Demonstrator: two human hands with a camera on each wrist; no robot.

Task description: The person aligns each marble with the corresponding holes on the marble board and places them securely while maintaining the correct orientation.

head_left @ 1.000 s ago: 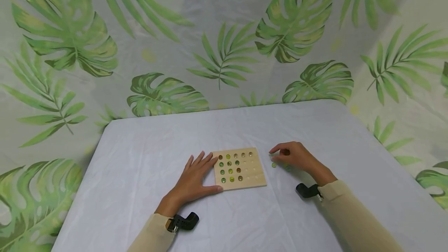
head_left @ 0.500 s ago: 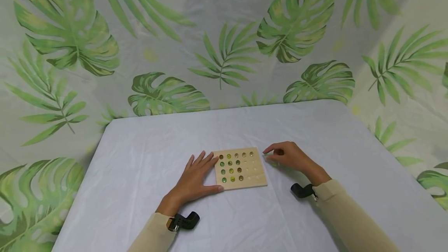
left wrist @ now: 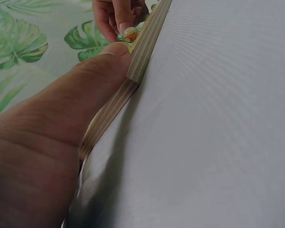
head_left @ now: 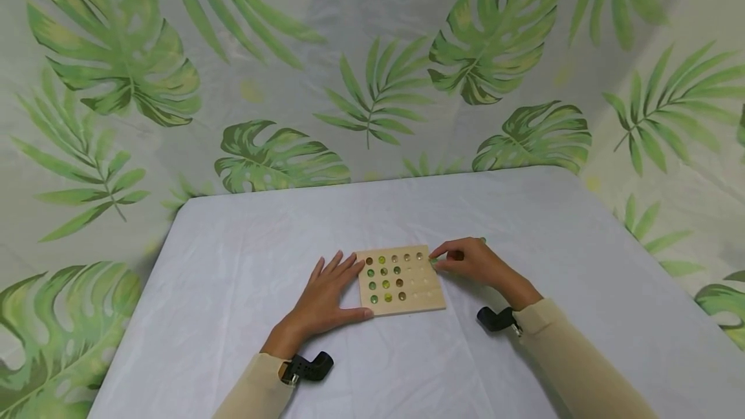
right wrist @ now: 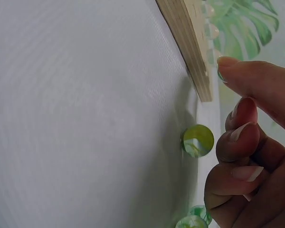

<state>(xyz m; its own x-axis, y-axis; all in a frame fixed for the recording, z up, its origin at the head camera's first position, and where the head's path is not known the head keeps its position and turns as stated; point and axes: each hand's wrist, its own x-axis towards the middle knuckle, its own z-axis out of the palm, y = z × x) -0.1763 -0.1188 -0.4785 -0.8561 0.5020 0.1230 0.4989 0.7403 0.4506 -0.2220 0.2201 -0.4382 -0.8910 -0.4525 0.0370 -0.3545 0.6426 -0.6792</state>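
Note:
A flat wooden board (head_left: 429, 286) with rows of round hollows lies on the table. Brown, yellow and green glass marbles (head_left: 386, 284) fill its left columns, and clear ones sit at the right of the top row. My left hand (head_left: 320, 302) rests along the board's left side, fingers spread, its thumb (left wrist: 115, 50) touching the front corner. At the right edge, my right hand (head_left: 477, 262) pinches a green marble (head_left: 433, 261) between thumb and index finger; the fingertips mostly hide it in the right wrist view.
A loose yellow-green marble (right wrist: 198, 141) lies beside the board, below the right hand. Green-and-white marbles (right wrist: 192, 222) lie nearer that hand's palm. Another green marble (head_left: 482, 239) shows just behind the right hand. White cloth (head_left: 262, 231) covers the table.
My right hand has moved left with the green marble, from the loose marbles to the board's right edge. The left hand stays in place on the board.

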